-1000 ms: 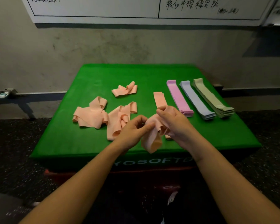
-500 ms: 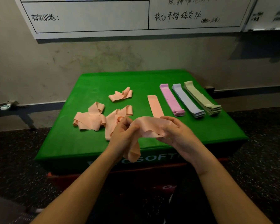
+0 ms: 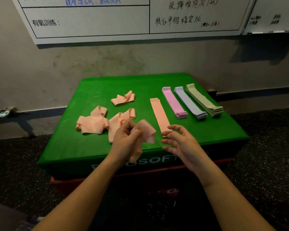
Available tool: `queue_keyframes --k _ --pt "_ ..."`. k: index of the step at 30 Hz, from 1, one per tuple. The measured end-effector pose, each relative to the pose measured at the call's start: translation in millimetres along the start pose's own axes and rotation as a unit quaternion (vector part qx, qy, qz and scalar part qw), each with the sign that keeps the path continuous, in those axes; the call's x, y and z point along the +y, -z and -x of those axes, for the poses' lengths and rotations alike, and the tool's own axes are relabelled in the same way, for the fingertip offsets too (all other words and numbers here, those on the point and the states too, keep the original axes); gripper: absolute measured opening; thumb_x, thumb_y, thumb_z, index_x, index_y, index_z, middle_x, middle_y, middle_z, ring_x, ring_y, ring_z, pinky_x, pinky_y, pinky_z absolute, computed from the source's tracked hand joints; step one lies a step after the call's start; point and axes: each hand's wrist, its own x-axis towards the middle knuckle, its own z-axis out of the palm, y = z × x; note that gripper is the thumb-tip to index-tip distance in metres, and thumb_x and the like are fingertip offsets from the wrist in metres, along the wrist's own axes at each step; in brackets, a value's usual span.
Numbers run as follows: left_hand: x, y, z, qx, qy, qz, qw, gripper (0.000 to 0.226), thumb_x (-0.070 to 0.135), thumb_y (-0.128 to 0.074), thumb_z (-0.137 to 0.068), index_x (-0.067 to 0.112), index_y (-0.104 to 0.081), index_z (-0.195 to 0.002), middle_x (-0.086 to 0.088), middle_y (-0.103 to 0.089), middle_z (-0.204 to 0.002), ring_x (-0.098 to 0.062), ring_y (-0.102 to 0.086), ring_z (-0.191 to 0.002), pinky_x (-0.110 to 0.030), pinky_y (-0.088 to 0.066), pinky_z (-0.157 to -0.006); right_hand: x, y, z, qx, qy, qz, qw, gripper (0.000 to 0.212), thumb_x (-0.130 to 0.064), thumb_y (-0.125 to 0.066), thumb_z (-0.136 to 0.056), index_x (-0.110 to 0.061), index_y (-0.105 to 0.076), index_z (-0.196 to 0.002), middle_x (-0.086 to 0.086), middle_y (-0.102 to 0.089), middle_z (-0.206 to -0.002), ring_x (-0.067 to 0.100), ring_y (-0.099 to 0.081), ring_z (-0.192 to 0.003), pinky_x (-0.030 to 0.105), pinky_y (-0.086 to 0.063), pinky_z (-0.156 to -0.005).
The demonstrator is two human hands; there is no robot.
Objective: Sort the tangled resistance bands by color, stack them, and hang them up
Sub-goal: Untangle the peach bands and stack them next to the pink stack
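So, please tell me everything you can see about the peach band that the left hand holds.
The peach band is a thin, flat strip that looks like soft rubber, plain and matte. It is crumpled and twisted, not laid flat. The left hand grips it above the near edge of the green pad: one fold arches up to the right of the fingers, and another end hangs down below the hand. The right hand is close but apart from it.

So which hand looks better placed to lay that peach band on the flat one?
Probably the left hand: it already grips the loose peach band. The right hand is open, holding nothing, though it hovers nearer the flat peach band.
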Motion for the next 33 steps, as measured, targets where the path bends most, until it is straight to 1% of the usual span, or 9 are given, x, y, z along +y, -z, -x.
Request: queue_keyframes --k 4,8,12,16,19,22,26,30,33 --pt "8.6 -6.9 6.7 -0.025 0.008 0.015 1.000 0.013 0.035 -0.060 -0.074 0.033 -0.051 -0.065 -0.004 -0.049 -0.078 -0.021 -0.046 -0.073 -0.031 -0.041 -0.061 8.5 -9.8 1.8 0.026 -0.042 0.066 0.997 0.022 -0.023 -0.060 -0.097 -0.020 -0.053 -0.117 0.010 -0.063 -0.121 0.028 -0.064 -0.103 0.039 -0.054 -0.079" --pt "5.4 -8.1 12.1 -0.048 0.016 0.011 0.999 0.012 0.027 -0.058 -0.079 0.024 -0.049 -0.071 -0.011 -0.047 -0.079 -0.020 -0.044 -0.072 -0.032 -0.038 -0.061 14.4 -12.3 5.1 -0.008 -0.068 -0.017 0.997 0.022 -0.024 -0.061 -0.097 -0.013 -0.058 -0.116 0.012 -0.070 -0.114 0.029 -0.070 -0.097 0.041 -0.058 -0.082" --pt "-2.0 -5.6 14.2 -0.047 0.049 -0.030 0.997 0.013 0.025 -0.055 -0.081 0.013 -0.048 -0.079 -0.012 -0.049 -0.083 -0.019 -0.047 -0.073 -0.030 -0.040 -0.063 9.5 -11.6 8.7 0.040 -0.011 -0.043 0.998 0.016 -0.016 -0.068 -0.091 -0.011 -0.065 -0.106 0.011 -0.073 -0.107 0.025 -0.072 -0.094 0.033 -0.059 -0.073" --pt "-13.5 -2.2 15.2 -0.082 0.093 -0.086 0.989 0.016 0.016 -0.058 -0.095 0.013 -0.048 -0.084 -0.007 -0.050 -0.083 -0.017 -0.049 -0.076 -0.021 -0.043 -0.064 2.3 -6.7 9.3 0.063 0.042 0.001 0.997 0.015 -0.013 -0.068 -0.091 -0.009 -0.067 -0.105 0.011 -0.072 -0.111 0.025 -0.069 -0.105 0.032 -0.061 -0.079" --pt "-16.9 -3.8 16.5 -0.107 0.115 -0.067 0.985 0.015 0.016 -0.063 -0.095 0.013 -0.048 -0.093 -0.002 -0.053 -0.090 -0.013 -0.051 -0.082 -0.017 -0.044 -0.070 -4.0 -6.0 9.7 0.057 0.075 0.041 0.995 0.009 -0.009 -0.067 -0.092 -0.011 -0.069 -0.100 0.008 -0.074 -0.101 0.022 -0.071 -0.097 0.029 -0.060 -0.077" --pt "-11.1 -8.4 14.2 -0.138 0.120 -0.058 0.981 0.030 0.028 -0.067 -0.093 0.024 -0.049 -0.116 0.007 -0.060 -0.115 -0.006 -0.059 -0.105 -0.023 -0.049 -0.086 -8.4 -8.4 9.5 0.043 0.116 0.088 0.988 0.006 -0.009 -0.068 -0.091 -0.013 -0.071 -0.095 0.004 -0.074 -0.090 0.015 -0.070 -0.089 0.025 -0.059 -0.074" --pt "4.7 -19.2 8.4 -0.137 0.050 -0.037 0.989 0.040 0.041 -0.067 -0.089 0.038 -0.049 -0.125 0.017 -0.054 -0.129 0.001 -0.055 -0.117 -0.019 -0.050 -0.089 -14.5 -10.4 12.6 0.023 0.176 0.154 0.972 0.010 -0.003 -0.067 -0.091 -0.010 -0.072 -0.095 0.003 -0.074 -0.088 0.007 -0.069 -0.084 0.021 -0.056 -0.074" --pt "17.3 -26.0 3.9 -0.092 -0.027 0.001 0.995 0.020 0.019 -0.068 -0.091 0.024 -0.067 -0.110 0.008 -0.072 -0.102 0.000 -0.067 -0.097 -0.019 -0.054 -0.081 -20.1 -10.4 14.9 0.001 0.225 0.238 0.945 0.025 0.003 -0.065 -0.090 -0.021 -0.072 -0.090 -0.002 -0.073 -0.089 0.002 -0.067 -0.085 0.016 -0.053 -0.076" --pt "19.6 -28.4 3.3 -0.083 -0.056 -0.014 0.995 0.011 0.021 -0.067 -0.089 0.017 -0.073 -0.097 0.007 -0.074 -0.089 -0.007 -0.070 -0.087 -0.022 -0.056 -0.075 -20.2 -7.8 15.5 -0.003 0.233 0.259 0.937 0.025 0.002 -0.065 -0.089 -0.022 -0.071 -0.092 -0.001 -0.073 -0.090 0.004 -0.067 -0.086 0.017 -0.054 -0.077"
